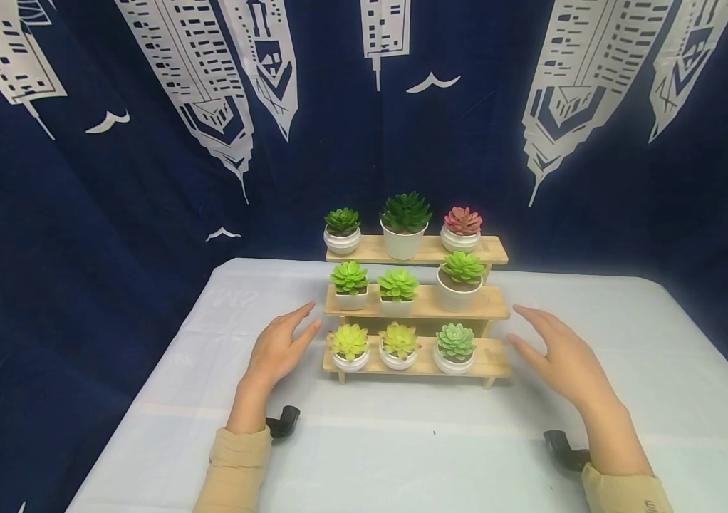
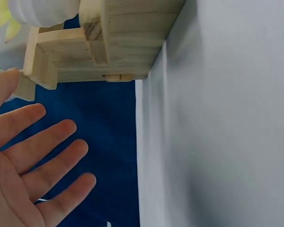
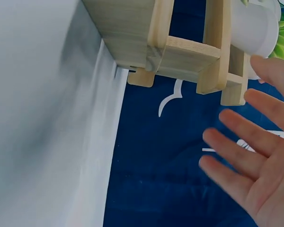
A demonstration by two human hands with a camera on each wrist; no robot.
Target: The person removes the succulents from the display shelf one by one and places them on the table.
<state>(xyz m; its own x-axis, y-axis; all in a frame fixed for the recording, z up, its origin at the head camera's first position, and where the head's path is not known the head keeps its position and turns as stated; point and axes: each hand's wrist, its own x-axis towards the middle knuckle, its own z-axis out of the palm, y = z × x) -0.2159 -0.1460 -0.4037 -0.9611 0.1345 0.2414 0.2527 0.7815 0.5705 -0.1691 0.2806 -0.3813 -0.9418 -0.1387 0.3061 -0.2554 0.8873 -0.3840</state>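
Observation:
A three-tier wooden plant stand (image 1: 428,365) stands on the white-covered table, with three potted succulents on each tier. On the top tier are a small dark green one (image 1: 342,229), a larger dark green one (image 1: 404,224) and a pink one (image 1: 462,228). The middle tier bears bright green succulents, the right one (image 1: 460,280) in a larger pot. Yellow-green ones (image 1: 350,347) and a pale green one (image 1: 456,348) sit on the lowest tier. My left hand (image 1: 277,348) is spread just left of the stand, my right hand (image 1: 559,353) just right of it. Both hold nothing.
A dark blue curtain (image 1: 402,149) with white building prints hangs behind the table (image 1: 377,456). Each wrist wears a black camera mount, the left one (image 1: 283,422) and the right one (image 1: 565,450) close above the tablecloth.

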